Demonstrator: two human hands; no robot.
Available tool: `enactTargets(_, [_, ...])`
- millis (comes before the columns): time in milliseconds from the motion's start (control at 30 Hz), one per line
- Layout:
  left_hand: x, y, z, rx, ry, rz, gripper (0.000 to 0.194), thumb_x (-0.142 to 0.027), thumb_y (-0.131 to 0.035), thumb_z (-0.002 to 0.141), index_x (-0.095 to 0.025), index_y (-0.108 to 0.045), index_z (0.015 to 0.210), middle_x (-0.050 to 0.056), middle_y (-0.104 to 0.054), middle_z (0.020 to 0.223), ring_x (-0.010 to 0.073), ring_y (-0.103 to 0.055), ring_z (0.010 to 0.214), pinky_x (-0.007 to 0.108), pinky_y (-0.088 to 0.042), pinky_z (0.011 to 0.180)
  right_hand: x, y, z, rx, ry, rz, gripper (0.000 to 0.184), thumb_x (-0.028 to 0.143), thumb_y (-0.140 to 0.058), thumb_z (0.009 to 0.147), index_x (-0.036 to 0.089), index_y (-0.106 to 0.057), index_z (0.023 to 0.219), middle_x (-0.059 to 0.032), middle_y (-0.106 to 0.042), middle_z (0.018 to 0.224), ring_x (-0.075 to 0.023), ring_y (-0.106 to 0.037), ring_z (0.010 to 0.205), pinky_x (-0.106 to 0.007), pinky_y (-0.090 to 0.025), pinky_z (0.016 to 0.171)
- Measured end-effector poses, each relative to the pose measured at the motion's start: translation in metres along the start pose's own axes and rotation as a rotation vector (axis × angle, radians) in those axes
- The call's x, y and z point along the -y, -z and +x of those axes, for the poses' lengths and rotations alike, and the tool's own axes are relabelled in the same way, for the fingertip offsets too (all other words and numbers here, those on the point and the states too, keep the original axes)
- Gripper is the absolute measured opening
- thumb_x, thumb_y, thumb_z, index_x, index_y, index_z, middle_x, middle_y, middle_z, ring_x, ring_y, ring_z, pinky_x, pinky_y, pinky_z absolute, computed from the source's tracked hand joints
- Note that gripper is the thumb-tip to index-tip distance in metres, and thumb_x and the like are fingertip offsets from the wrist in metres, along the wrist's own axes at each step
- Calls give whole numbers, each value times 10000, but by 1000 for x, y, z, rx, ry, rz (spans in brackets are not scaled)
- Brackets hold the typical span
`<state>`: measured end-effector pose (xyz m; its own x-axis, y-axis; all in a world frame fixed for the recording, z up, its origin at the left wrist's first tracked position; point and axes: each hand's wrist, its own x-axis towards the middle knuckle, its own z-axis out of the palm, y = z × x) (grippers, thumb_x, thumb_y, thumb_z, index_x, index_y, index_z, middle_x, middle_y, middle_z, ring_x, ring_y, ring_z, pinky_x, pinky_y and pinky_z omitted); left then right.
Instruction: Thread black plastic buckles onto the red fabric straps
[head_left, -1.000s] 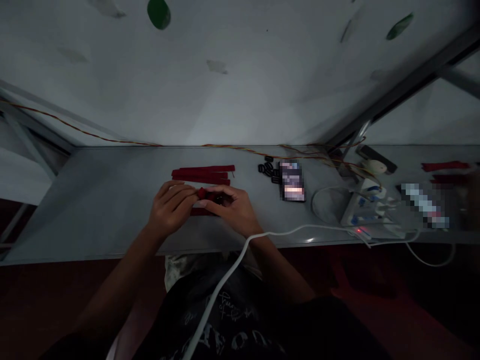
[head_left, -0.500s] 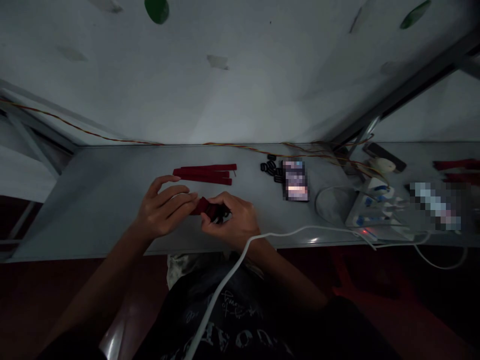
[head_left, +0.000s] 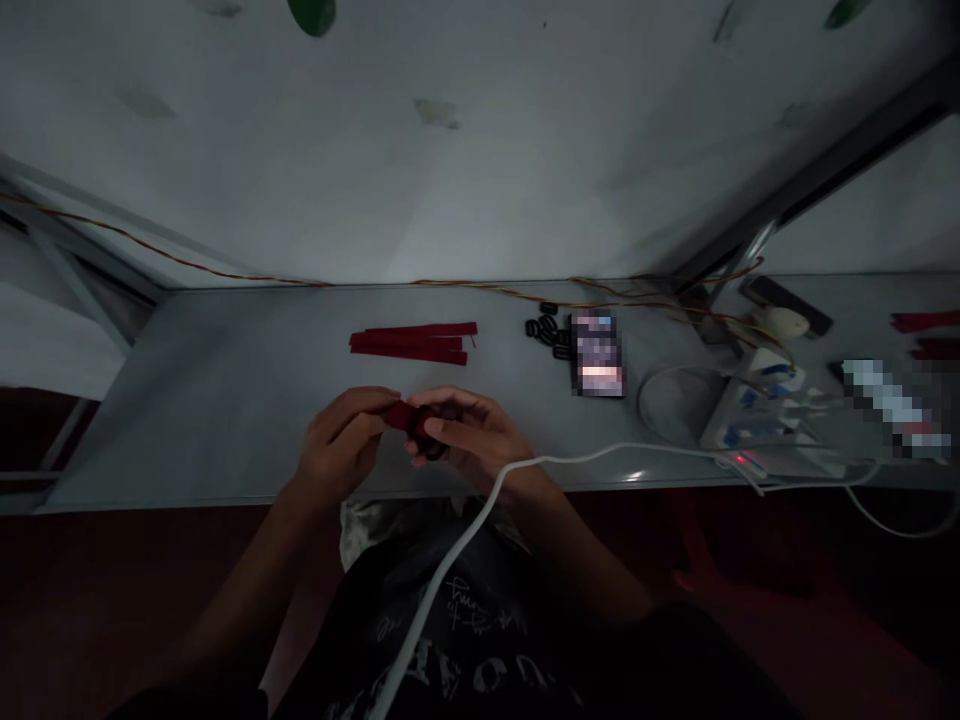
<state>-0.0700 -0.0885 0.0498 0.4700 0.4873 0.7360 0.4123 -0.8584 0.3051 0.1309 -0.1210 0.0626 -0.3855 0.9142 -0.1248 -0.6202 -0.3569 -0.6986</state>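
My left hand (head_left: pixel 341 440) and my right hand (head_left: pixel 469 435) meet just above the near edge of the grey table (head_left: pixel 225 400). Between their fingertips they pinch one dark red strap (head_left: pixel 403 415). A small black buckle (head_left: pixel 429 448) sits under my right fingers at the strap's end. Both hands have their fingers curled in. Farther back on the table lies a pile of several red straps (head_left: pixel 412 342). The light is dim, so the strap's fine detail is hard to see.
A cluster of black buckles (head_left: pixel 547 330) lies beside a phone (head_left: pixel 598 352) at the back right. A white power strip (head_left: pixel 757 415) with plugs and coiled white cable (head_left: pixel 600 460) sits farther right. A red-yellow wire (head_left: pixel 225 272) runs along the wall. More red straps (head_left: pixel 926 322) lie at far right.
My left hand has closed in on the strap and both hands have lifted it slightly toward me. The straps pile and phone have not moved.
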Motion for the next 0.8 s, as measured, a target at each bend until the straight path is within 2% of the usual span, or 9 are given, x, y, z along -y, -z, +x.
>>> enactTargets(167, [3, 6, 2, 25, -31, 50, 256, 63, -648, 853, -178, -617, 934, 106, -726, 1097, 184, -727, 994, 307, -633, 849, 0, 0, 1, -52, -9, -33, 276, 290, -877, 765, 240, -781, 1020, 2, -738, 828, -146, -694, 719, -306, -617, 644])
enactTargets(300, [1, 6, 3, 41, 7, 78, 242, 53, -618, 883, -188, -601, 896, 60, -741, 1064, 133, -726, 949, 242, -610, 854, -2, 3, 0, -44, 18, -51, 277, 304, -878, 772, 253, -787, 1029, -6, -756, 909, -134, -700, 749, -269, -594, 622])
enactTargets(433, [-2, 4, 3, 64, 42, 92, 222, 38, -591, 909, -182, -597, 885, 50, -739, 1047, 103, -721, 913, 197, -590, 835, -4, 9, 0, -62, -3, -37, 298, 313, -899, 749, 251, -794, 1021, -5, -761, 888, -119, -686, 718, -240, -556, 592])
enactTargets(633, [1, 12, 0, 122, -60, 133, 257, 42, -562, 908, -183, -655, 990, 71, -725, 1075, 146, -715, 915, 259, -608, 802, -2, 16, 3, -115, -146, -47, 401, 354, -951, 660, 222, -803, 1008, -21, -771, 888, -117, -690, 712, -218, -516, 568])
enactTargets(800, [8, 21, 1, 179, -172, 169, 246, -23, -560, 937, -199, -674, 1065, 93, -743, 1043, 212, -733, 935, 346, -631, 794, -4, 21, 6, -104, -139, -157, 348, 397, -933, 683, 182, -783, 911, -21, -756, 795, -125, -694, 717, -243, -542, 647])
